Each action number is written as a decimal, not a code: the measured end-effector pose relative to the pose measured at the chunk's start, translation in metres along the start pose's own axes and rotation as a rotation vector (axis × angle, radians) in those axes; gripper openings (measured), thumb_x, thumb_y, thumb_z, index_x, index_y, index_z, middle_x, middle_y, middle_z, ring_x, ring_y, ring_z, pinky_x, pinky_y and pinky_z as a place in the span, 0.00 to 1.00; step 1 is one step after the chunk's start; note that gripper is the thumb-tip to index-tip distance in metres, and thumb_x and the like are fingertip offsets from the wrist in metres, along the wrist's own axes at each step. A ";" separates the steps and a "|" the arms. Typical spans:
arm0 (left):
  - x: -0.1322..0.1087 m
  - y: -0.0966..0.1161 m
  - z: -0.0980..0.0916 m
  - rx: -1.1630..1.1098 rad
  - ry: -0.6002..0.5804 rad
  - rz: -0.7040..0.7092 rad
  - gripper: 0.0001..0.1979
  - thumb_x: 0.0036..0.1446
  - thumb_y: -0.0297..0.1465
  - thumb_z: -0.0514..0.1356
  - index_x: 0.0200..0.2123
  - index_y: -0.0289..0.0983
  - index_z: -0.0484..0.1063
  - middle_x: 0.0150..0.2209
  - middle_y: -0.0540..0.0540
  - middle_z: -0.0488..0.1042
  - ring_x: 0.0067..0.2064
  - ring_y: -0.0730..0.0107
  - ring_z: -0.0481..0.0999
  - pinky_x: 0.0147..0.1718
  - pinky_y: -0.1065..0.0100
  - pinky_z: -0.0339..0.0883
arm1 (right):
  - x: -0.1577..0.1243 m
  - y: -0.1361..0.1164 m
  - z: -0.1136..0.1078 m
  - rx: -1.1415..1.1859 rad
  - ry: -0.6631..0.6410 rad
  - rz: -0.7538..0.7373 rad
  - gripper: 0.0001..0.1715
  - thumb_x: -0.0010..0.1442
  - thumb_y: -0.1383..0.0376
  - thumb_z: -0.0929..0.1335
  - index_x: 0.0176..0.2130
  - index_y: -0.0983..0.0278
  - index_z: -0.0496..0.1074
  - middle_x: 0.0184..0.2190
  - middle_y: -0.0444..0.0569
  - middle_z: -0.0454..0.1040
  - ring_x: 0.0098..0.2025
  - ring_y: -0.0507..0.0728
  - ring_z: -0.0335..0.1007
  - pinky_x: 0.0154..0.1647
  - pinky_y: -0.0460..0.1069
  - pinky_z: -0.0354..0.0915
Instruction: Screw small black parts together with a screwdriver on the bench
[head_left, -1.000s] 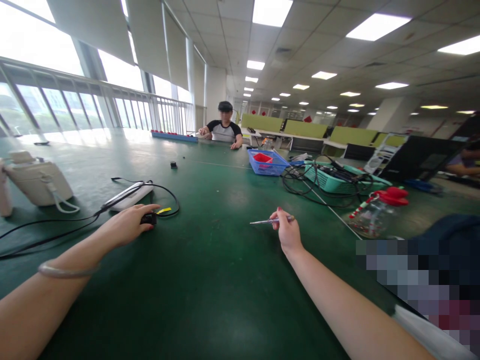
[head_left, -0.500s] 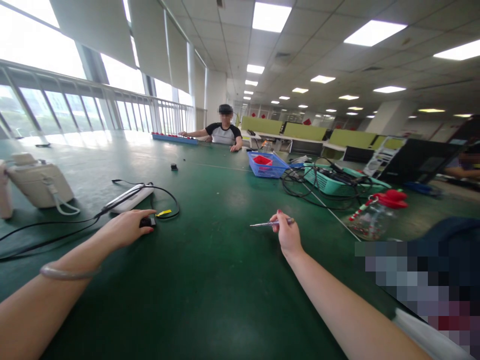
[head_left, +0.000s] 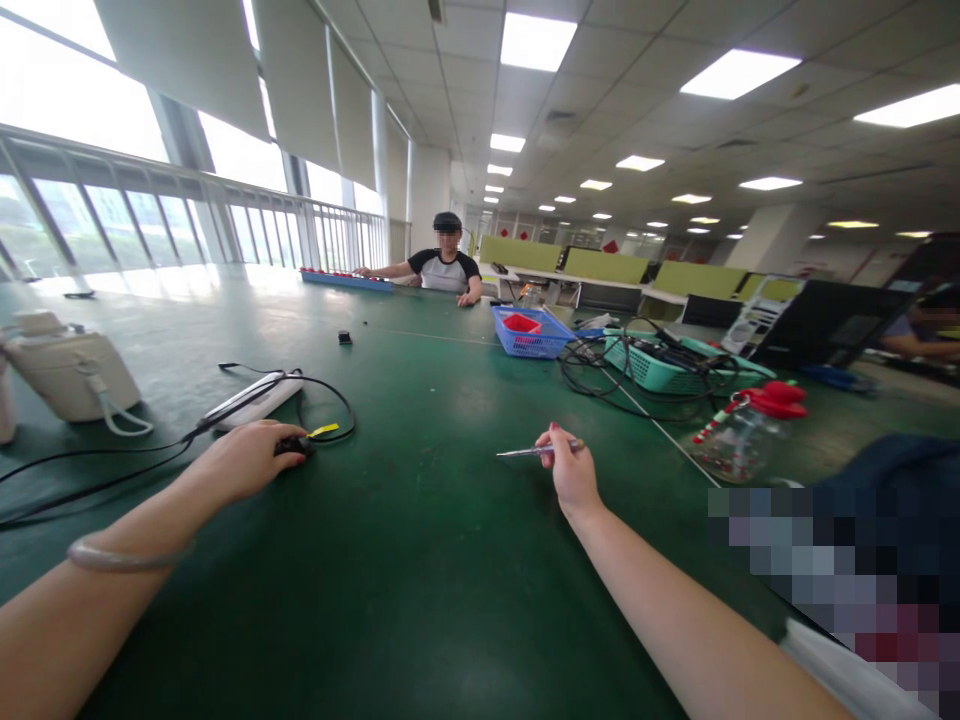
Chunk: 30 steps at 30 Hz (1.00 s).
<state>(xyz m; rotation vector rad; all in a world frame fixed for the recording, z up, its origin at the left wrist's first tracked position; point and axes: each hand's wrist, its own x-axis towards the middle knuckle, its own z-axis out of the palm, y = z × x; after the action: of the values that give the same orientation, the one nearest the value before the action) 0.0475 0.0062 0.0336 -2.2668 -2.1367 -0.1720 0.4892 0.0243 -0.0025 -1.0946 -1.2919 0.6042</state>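
We look across a table (head_left: 420, 570). At our left, our left hand (head_left: 244, 462) has its fingers on a small object (head_left: 289, 446); just beyond lies a device (head_left: 255, 402) with a cord (head_left: 352, 405) across it. Further left stands a flask (head_left: 71, 372). Our right hand (head_left: 574, 475) holds a tool (head_left: 517, 453) above the table, right of centre. Beyond both hands, left of centre, sits a block (head_left: 344, 338). Ahead on the right are two baskets side by side, the left basket (head_left: 532, 346) and the right basket (head_left: 652, 376), with cables in and around the latter. A jar (head_left: 739, 448) stands nearer us, further right. At the far side sits another person (head_left: 446, 270), a tray (head_left: 349, 281) to our left of them; desks lie behind.
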 end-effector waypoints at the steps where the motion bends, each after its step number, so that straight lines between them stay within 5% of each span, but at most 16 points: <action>1: -0.001 0.002 -0.001 -0.019 0.026 0.034 0.22 0.56 0.39 0.56 0.53 0.37 0.72 0.50 0.39 0.75 0.50 0.51 0.74 0.51 0.55 0.65 | 0.000 -0.001 0.000 0.001 -0.006 -0.002 0.26 0.62 0.49 0.63 0.22 0.63 0.70 0.14 0.41 0.61 0.20 0.52 0.58 0.25 0.48 0.56; 8: -0.017 0.045 0.005 -0.164 0.218 0.601 0.19 0.62 0.37 0.53 0.54 0.43 0.70 0.52 0.43 0.72 0.54 0.58 0.70 0.56 0.56 0.63 | -0.018 -0.023 0.004 -0.153 -0.179 -0.154 0.26 0.65 0.52 0.60 0.23 0.63 0.69 0.15 0.40 0.58 0.19 0.51 0.55 0.24 0.47 0.53; 15: -0.041 0.113 0.008 -0.149 0.113 1.013 0.21 0.64 0.28 0.50 0.59 0.45 0.63 0.54 0.45 0.71 0.56 0.63 0.68 0.56 0.63 0.63 | -0.040 -0.049 0.015 -0.658 -0.625 -0.954 0.16 0.62 0.60 0.63 0.25 0.63 0.69 0.21 0.45 0.68 0.27 0.53 0.58 0.36 0.51 0.56; 19: -0.027 0.150 0.003 -0.161 0.109 0.931 0.19 0.64 0.28 0.50 0.57 0.43 0.65 0.53 0.45 0.71 0.54 0.64 0.70 0.55 0.63 0.63 | -0.043 -0.048 0.023 -0.762 -0.709 -1.099 0.17 0.62 0.58 0.63 0.25 0.63 0.69 0.20 0.46 0.68 0.27 0.53 0.58 0.36 0.51 0.56; 24: 0.019 0.193 0.012 -0.179 0.092 0.724 0.13 0.60 0.28 0.55 0.48 0.40 0.71 0.45 0.44 0.73 0.44 0.62 0.74 0.46 0.64 0.68 | -0.035 -0.044 0.019 -0.770 -0.605 -0.957 0.14 0.61 0.62 0.64 0.25 0.63 0.68 0.21 0.45 0.68 0.27 0.53 0.58 0.35 0.50 0.55; 30: 0.040 0.213 0.038 -0.253 0.113 0.651 0.15 0.58 0.29 0.57 0.49 0.37 0.72 0.46 0.42 0.73 0.47 0.59 0.73 0.50 0.62 0.66 | -0.038 -0.053 0.013 -0.762 -0.502 -1.022 0.14 0.61 0.66 0.63 0.24 0.63 0.68 0.20 0.44 0.67 0.27 0.53 0.57 0.40 0.52 0.57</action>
<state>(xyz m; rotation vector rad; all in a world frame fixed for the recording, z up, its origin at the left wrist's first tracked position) 0.2646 0.0363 0.0128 -2.8664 -1.2871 -0.5535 0.4571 -0.0262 0.0264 -0.6925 -2.3722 -0.4694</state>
